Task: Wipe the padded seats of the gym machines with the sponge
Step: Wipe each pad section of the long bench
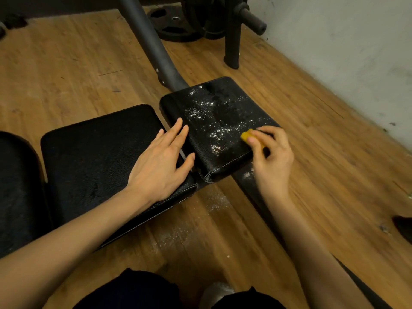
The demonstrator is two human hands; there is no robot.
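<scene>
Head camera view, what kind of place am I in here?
Most likely a gym: black padded seats on a steel machine frame, and a weight plate lying on the wooden floor beside a storage peg.

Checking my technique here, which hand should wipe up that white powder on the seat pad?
Right hand: it already grips the sponge beside the powder. Left hand lies flat, bracing.

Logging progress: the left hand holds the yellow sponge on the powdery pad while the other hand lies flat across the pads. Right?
Wrong hand. The head view shows the right hand holding the sponge on the powdery pad; the left hand lies flat.
</scene>
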